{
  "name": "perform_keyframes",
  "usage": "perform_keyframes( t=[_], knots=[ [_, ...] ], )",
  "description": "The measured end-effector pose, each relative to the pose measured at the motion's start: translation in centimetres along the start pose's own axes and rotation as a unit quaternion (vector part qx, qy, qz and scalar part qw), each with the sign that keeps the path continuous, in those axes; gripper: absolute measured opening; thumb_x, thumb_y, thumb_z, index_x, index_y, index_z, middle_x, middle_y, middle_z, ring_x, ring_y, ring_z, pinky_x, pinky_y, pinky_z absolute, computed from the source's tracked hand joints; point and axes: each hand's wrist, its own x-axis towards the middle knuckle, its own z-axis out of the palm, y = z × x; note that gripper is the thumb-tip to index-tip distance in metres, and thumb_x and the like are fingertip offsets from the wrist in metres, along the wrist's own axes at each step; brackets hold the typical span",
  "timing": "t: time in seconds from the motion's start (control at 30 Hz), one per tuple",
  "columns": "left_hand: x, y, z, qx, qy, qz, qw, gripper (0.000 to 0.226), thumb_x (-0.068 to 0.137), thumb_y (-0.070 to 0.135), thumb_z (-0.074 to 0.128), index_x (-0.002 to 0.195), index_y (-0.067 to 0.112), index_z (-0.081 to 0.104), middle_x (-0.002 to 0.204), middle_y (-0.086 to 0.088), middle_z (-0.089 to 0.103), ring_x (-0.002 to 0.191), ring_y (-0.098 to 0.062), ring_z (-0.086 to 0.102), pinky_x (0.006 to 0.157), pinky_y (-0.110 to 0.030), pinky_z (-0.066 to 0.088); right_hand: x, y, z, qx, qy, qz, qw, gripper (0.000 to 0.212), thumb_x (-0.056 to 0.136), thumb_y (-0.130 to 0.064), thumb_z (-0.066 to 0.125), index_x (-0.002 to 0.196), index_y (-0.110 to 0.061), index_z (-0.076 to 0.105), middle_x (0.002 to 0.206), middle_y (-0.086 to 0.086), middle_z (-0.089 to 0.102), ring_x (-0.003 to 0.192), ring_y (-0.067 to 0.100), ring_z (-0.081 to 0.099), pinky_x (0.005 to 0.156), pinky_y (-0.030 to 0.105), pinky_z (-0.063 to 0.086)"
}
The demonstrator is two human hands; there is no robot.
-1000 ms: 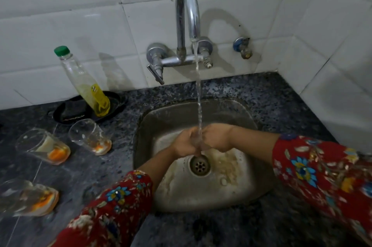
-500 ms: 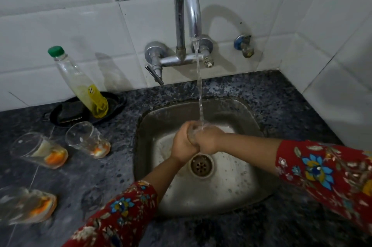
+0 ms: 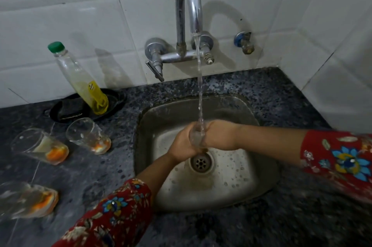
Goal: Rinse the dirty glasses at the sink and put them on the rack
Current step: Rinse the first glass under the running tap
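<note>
Left hand (image 3: 182, 146) and right hand (image 3: 219, 136) are both curled around one clear glass (image 3: 196, 138). It is held low inside the steel sink (image 3: 251, 186), just above the drain (image 3: 201, 163) and directly under the water stream (image 3: 199, 96). Little of this glass is shown between the fingers. It is seen to be transparent, but whether any residue is left inside cannot be told.

At the far left, a dark speckled stone tabletop (image 3: 84, 170) is seen, and three dirty glasses are set on it. A blurred glass (image 3: 28, 199) lies nearest the viewer, a second glass (image 3: 40, 146) beyond it, and a third glass (image 3: 88, 136) closest to the sink. Each is marked with orange residue at its base (all three look slanted, as does the bottle). Behind them, a black dish (image 3: 117, 99) is placed against the wall, and a green-capped bottle (image 3: 80, 77) of yellow liquid is stood in it.

Further right, a chrome tap (image 3: 188, 5) is mounted on the white tiled wall (image 3: 60, 15), with a small valve (image 3: 244, 42) fixed beside it. A corner is formed by the tiles at the right. Both forearms are covered by red floral sleeves (image 3: 112, 212).
</note>
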Motion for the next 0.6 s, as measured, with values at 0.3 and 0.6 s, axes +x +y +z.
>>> perform_keyframes(
  t=[0.3, 0.6],
  knots=[
    [-0.9, 1.0, 1.2, -0.022, 0.017, -0.032, 0.999, 0.066, 0.064, -0.014, 0.078, 0.123, 0.001, 0.051, 0.107, 0.012, 0.060, 0.093, 0.012, 0.061, 0.077, -0.010, 0.047, -0.4, -0.7, -0.9, -0.137, -0.056, -0.054, 0.988, 0.018, 0.091, -0.014, 0.049, 0.099, -0.012, 0.065, 0.113, 0.004, 0.065, 0.099, 0.022, 0.058, 0.080, 0.030, 0.045],
    [-0.7, 1.0, 0.6, -0.054, -0.047, -0.072, 0.995, 0.058, 0.051, 0.010, 0.083, 0.102, 0.016, 0.057, 0.096, 0.002, 0.064, 0.090, -0.012, 0.063, 0.080, -0.026, 0.050, -0.4, -1.1, -1.5, 0.030, -0.126, 0.016, 0.991, 0.023, 0.094, -0.029, 0.050, 0.109, -0.018, 0.063, 0.112, 0.002, 0.063, 0.106, 0.023, 0.056, 0.077, 0.030, 0.039]
  ],
)
